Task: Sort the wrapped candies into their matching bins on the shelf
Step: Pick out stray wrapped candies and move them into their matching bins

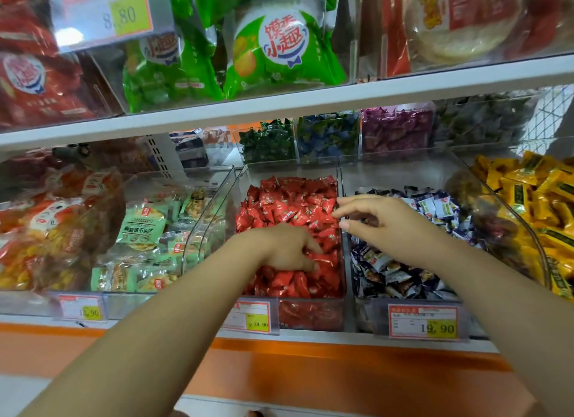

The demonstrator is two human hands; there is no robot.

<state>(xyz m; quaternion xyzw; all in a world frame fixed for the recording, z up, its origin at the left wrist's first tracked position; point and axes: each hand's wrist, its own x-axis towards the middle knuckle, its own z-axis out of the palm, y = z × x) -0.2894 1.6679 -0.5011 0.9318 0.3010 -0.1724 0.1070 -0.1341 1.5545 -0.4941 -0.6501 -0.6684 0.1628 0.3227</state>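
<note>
My left hand (289,249) digs into the red candies (292,199) in the middle bin (289,169), fingers curled among the wrappers; I cannot tell whether they hold one. My right hand (382,221) hovers above the wall between that bin and the navy candies (435,205), fingers loosely spread, empty. Small bins (267,143) stand behind.

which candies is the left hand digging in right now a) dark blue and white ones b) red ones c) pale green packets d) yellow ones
b: the left hand has its fingers down among the red candies, in the bin left of the dark blue and white candies.
</note>
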